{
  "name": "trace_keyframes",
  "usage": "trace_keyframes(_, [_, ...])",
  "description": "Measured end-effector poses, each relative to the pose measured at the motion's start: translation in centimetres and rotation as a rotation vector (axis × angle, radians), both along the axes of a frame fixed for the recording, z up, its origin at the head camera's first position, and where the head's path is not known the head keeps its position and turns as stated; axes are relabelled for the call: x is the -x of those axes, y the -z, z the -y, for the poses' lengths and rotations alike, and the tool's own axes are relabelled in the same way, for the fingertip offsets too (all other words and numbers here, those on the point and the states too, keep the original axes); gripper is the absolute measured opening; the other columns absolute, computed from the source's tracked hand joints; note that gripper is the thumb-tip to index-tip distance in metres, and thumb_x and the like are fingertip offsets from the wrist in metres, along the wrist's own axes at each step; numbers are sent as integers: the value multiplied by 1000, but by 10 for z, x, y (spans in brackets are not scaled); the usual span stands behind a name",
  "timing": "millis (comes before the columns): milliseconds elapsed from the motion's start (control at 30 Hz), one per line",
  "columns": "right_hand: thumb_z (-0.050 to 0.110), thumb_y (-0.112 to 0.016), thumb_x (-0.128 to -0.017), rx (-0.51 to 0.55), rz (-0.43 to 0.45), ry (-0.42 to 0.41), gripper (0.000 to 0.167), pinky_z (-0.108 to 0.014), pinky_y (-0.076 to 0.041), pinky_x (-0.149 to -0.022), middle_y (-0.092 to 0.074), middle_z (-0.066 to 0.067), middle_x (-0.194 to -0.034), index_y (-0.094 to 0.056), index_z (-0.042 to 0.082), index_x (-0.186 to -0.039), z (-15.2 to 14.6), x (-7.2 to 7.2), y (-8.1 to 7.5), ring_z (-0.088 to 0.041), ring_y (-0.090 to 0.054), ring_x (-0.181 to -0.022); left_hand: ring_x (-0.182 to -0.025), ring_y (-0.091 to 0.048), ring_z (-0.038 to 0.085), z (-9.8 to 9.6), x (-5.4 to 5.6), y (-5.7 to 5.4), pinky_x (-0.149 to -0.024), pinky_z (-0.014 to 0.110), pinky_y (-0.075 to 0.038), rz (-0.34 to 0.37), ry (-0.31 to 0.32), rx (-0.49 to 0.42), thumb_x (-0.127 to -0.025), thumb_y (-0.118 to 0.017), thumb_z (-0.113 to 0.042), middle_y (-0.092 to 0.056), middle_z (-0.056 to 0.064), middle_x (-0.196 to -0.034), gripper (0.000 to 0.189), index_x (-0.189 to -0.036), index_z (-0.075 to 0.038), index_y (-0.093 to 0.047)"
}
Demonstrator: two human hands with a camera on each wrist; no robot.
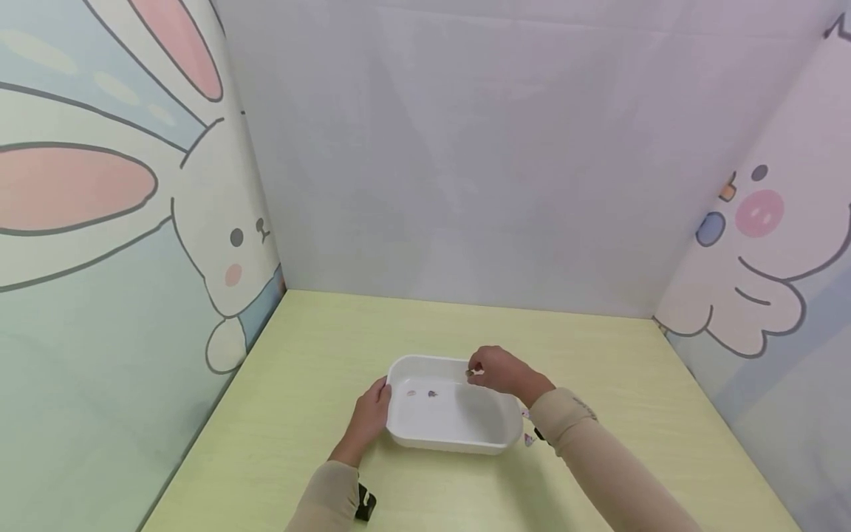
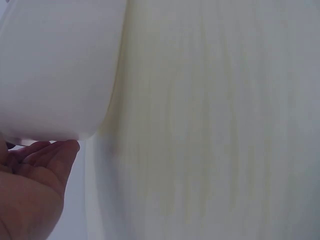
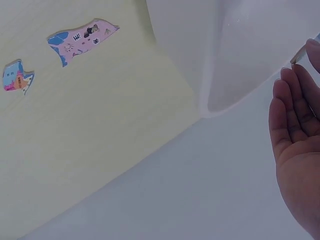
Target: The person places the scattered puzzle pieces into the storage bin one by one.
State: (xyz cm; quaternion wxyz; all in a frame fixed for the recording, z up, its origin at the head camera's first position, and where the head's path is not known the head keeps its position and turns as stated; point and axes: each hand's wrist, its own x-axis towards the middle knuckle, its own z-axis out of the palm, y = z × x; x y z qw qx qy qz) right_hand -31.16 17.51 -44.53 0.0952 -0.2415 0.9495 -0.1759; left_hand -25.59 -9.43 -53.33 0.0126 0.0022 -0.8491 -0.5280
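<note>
A white rectangular tray point(image 1: 459, 425) stands on the table. My left hand point(image 1: 368, 414) grips its left end, thumb at the rim and fingers against the outer wall, as the left wrist view shows too. Over the far rim, my right hand point(image 1: 501, 372) pinches a small flat puzzle piece point(image 3: 300, 54) edge-on between thumb and fingertips; its print is mostly hidden. Inside the tray lie a dark-printed puzzle piece point(image 1: 433, 394) and a paler puzzle piece point(image 1: 411, 393).
Right of the tray, on the pale yellow table point(image 1: 346, 325), lie a pink and blue irregular piece point(image 3: 82, 40) and a smaller blue and orange piece point(image 3: 19, 77). A grey backdrop point(image 1: 452, 185) and cartoon-printed side panels surround the table. A black fitting point(image 1: 365, 504) sits by the left wrist.
</note>
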Motion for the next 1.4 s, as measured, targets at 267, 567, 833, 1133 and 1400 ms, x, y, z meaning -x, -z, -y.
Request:
trace_keyframes(267, [12, -74, -87, -72, 18, -100, 6, -35, -50, -75, -60, 3, -86, -71, 8, -90, 11, -1, 11, -15, -55, -82, -102, -61, 34, 0, 1, 1, -93, 55, -45, -9, -2, 6, -106, -40, -21, -60, 22, -125, 41, -136, 4, -51])
trace_keyframes(567, [12, -74, -86, -139, 24, -154, 7, -33, -48, -71, -54, 5, -79, -69, 7, -85, 21, 5, 25, -13, -50, -75, -110, -58, 38, 0, 1, 0, -97, 56, -43, 5, -9, -10, -106, -39, -21, -58, 23, -129, 42, -137, 4, -50])
trace_keyframes(833, [12, -73, -86, -187, -10, -202, 9, -33, -48, -69, -55, 3, -76, -67, 7, -82, 29, 10, 33, -14, -50, -71, -112, -57, 38, 0, 1, 1, -98, 56, -42, 5, -11, -7, -106, -40, -21, -58, 22, -130, 41, -137, 3, -51])
trace_keyframes(1133, [15, -75, -85, -263, -41, -180, 12, -31, -48, -72, -55, 4, -75, -66, 11, -78, 38, 9, 37, -13, -51, -71, -109, -59, 37, 0, 2, 1, -97, 56, -43, -6, -3, -4, -106, -41, -21, -59, 23, -128, 41, -136, 4, -51])
trace_keyframes(1400, [13, -73, -86, -285, -81, -205, 14, -29, -47, -66, -52, 5, -72, -65, 11, -75, 41, 10, 44, -12, -47, -67, -115, -56, 40, 0, 1, 3, -98, 57, -42, -8, -6, -9, -105, -41, -22, -58, 23, -129, 41, -136, 4, -51])
